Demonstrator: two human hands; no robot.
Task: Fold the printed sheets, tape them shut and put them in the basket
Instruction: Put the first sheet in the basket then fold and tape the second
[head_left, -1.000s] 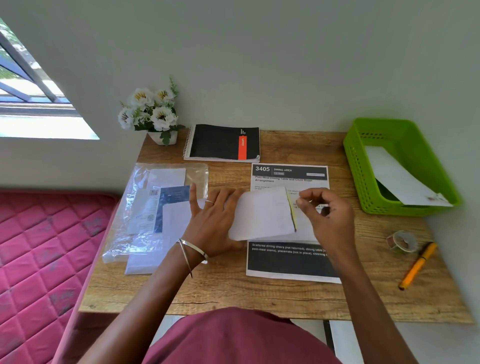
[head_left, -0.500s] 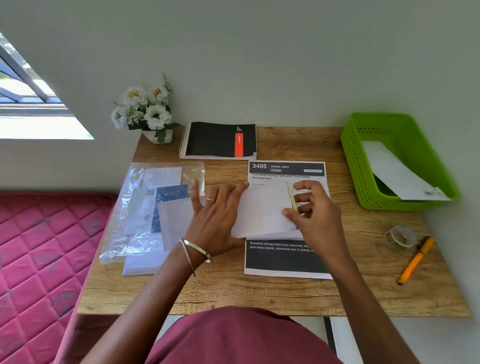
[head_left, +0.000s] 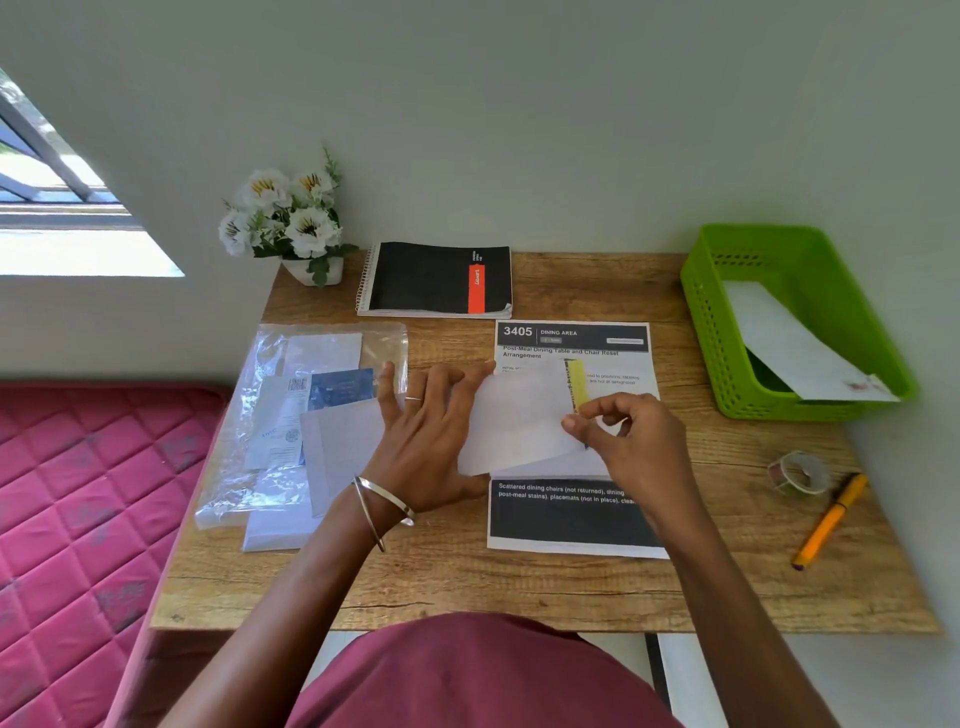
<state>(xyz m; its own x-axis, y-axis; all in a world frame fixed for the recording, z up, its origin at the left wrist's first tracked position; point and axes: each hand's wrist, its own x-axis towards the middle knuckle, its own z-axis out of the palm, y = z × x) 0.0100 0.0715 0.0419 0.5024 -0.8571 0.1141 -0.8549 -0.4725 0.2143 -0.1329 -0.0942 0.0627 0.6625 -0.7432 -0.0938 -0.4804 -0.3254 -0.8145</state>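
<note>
- The right hand (head_left: 631, 441), which half a second ago lay over the fold, now pinches the folded sheet (head_left: 519, 421) at its right edge, baring more of the yellow tape (head_left: 577, 383).
- The left hand (head_left: 431, 441), fingers spread, still presses the sheet's left side at frame centre.
- One printed sheet (head_left: 571, 514) lies beneath; one folded sheet sits in the green basket (head_left: 711, 332), right.

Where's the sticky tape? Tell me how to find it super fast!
Start at the bright green basket at the far right of the wooden desk. Come toward the near edge from it to the small see-through tape roll, lying apart from the basket. An orange pen lies right beside it, but the tape is the round, clear ring.
</note>
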